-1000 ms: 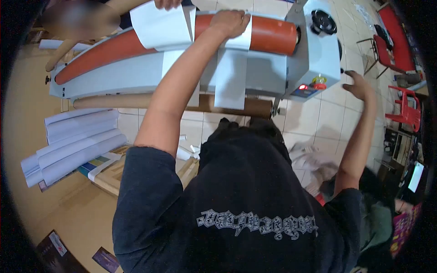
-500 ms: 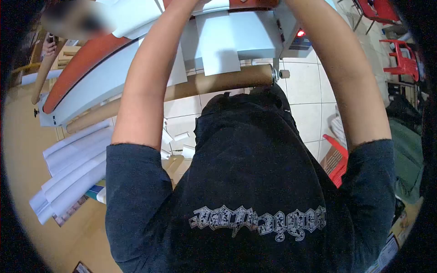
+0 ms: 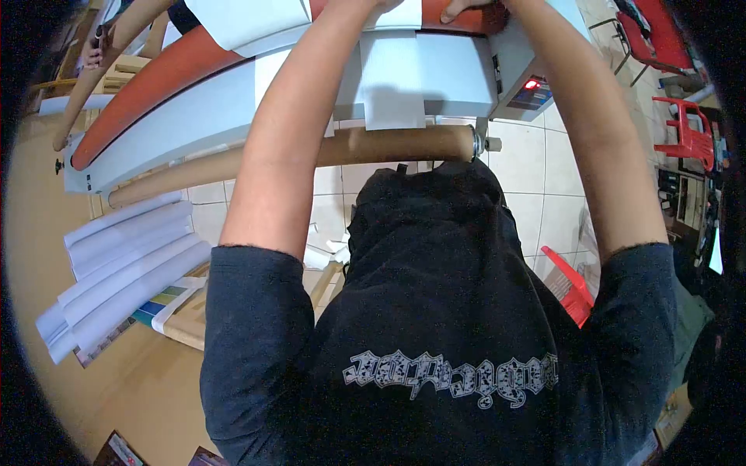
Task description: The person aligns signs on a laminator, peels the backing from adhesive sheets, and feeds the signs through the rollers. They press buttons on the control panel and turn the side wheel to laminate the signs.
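A wide roller machine with a pale body (image 3: pixel 311 85) and a long red-orange roller (image 3: pixel 155 81) crosses the upper view. My left hand (image 3: pixel 382 5) is at the top edge by the white sheet on the roller; its fingers are cut off. My right hand (image 3: pixel 466 6) rests at the right end of the red roller, its thumb stretched out against the surface and the other fingers mostly out of frame. A large white sheet (image 3: pixel 249 23) lies over the roller left of my left arm. A narrower white strip (image 3: pixel 394 85) hangs down the machine's front.
A brown cardboard tube (image 3: pixel 357 147) runs below the machine. Its control panel (image 3: pixel 532 93) shows red lit digits. Rolled white sheets (image 3: pixel 132 264) lie at left. Another person's hand (image 3: pixel 93 56) holds something dark at upper left. Red chairs (image 3: pixel 688 136) stand at right.
The view has shifted, bringing my right thumb on the roller into sight. The machine sits lower and further right in view, and my left forearm appears further right.
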Action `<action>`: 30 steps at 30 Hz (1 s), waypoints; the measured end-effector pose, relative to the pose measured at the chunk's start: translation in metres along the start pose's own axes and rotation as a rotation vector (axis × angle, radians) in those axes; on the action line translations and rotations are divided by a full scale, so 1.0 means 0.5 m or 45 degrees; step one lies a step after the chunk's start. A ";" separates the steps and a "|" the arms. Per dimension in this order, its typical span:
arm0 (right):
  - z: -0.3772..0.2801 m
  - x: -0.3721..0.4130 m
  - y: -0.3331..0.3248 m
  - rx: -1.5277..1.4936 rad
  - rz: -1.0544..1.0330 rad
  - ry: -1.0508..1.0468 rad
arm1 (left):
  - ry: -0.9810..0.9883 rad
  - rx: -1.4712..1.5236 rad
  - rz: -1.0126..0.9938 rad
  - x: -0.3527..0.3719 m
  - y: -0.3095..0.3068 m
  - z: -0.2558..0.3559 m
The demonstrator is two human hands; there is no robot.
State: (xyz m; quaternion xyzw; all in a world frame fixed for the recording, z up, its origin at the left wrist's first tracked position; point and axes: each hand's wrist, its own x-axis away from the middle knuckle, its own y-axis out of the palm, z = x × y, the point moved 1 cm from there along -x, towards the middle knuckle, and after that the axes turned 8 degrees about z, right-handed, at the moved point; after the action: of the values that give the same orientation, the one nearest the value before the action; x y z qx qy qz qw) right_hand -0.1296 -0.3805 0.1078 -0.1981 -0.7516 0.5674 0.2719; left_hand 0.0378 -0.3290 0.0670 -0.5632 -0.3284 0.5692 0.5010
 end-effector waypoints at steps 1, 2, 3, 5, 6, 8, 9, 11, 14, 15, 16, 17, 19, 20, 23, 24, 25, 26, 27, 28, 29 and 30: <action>0.004 0.000 0.005 -0.018 0.032 -0.017 | 0.017 -0.010 -0.076 -0.007 0.001 -0.005; 0.005 0.002 0.007 -0.037 0.061 -0.033 | 0.019 -0.016 -0.070 -0.005 -0.009 -0.003; 0.009 0.003 0.009 -0.123 0.067 -0.100 | 0.008 0.026 -0.078 -0.001 -0.016 0.000; 0.013 0.009 0.009 -0.120 0.108 -0.110 | -0.013 0.070 -0.102 -0.003 -0.026 0.004; 0.012 0.014 0.010 -0.123 0.139 -0.120 | -0.010 0.069 -0.101 -0.008 -0.027 0.003; 0.006 0.013 0.003 -0.098 0.130 -0.139 | -0.066 0.031 -0.255 -0.016 -0.036 0.001; 0.004 0.018 0.003 -0.078 0.156 -0.131 | -0.063 0.029 -0.257 -0.018 -0.032 -0.002; 0.002 0.021 0.007 -0.064 0.182 -0.118 | -0.085 0.064 -0.187 -0.018 -0.023 -0.008; -0.002 0.027 0.010 -0.021 0.291 -0.129 | -0.095 0.052 -0.193 -0.023 -0.024 -0.006; -0.016 0.038 0.000 0.004 0.278 -0.052 | -0.089 0.054 -0.201 -0.025 -0.025 -0.001; -0.030 0.050 -0.010 0.030 0.264 0.021 | -0.092 0.056 -0.237 -0.025 -0.028 0.002; -0.040 0.063 -0.018 0.025 0.269 0.021 | -0.097 0.052 -0.270 -0.026 -0.031 0.000; -0.053 0.056 -0.039 -0.166 -0.175 0.281 | -0.126 0.175 -0.430 -0.055 0.035 -0.041; 0.046 0.011 0.081 0.129 0.458 -0.149 | 0.008 -0.088 -0.279 -0.039 0.054 -0.041; 0.043 0.008 0.083 0.131 0.539 -0.153 | -0.095 0.012 -0.198 -0.029 0.011 -0.014; 0.024 0.019 0.064 0.103 0.467 -0.097 | -0.127 0.044 -0.214 -0.029 0.005 -0.012; 0.018 0.021 0.056 0.090 0.445 -0.092 | -0.133 0.038 -0.271 -0.023 -0.015 -0.009; 0.018 0.021 0.053 0.079 0.419 -0.076 | -0.131 0.040 -0.330 -0.023 -0.031 -0.003; 0.018 0.018 0.058 0.092 0.418 -0.067 | -0.128 0.053 -0.328 -0.024 -0.027 -0.006; 0.023 0.012 0.073 0.107 0.476 -0.098 | -0.112 0.070 -0.326 -0.026 -0.012 -0.015; 0.026 0.021 0.071 0.129 0.536 -0.120 | -0.118 0.082 -0.335 -0.032 -0.006 -0.018; 0.014 0.023 0.058 0.085 0.439 -0.053 | -0.121 0.092 -0.343 -0.039 -0.001 -0.019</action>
State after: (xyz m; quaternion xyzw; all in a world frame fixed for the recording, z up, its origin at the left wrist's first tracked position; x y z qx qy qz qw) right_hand -0.1432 -0.3710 0.0805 -0.3031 -0.6927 0.6342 0.1616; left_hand 0.0446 -0.3489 0.0723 -0.4680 -0.4036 0.5342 0.5769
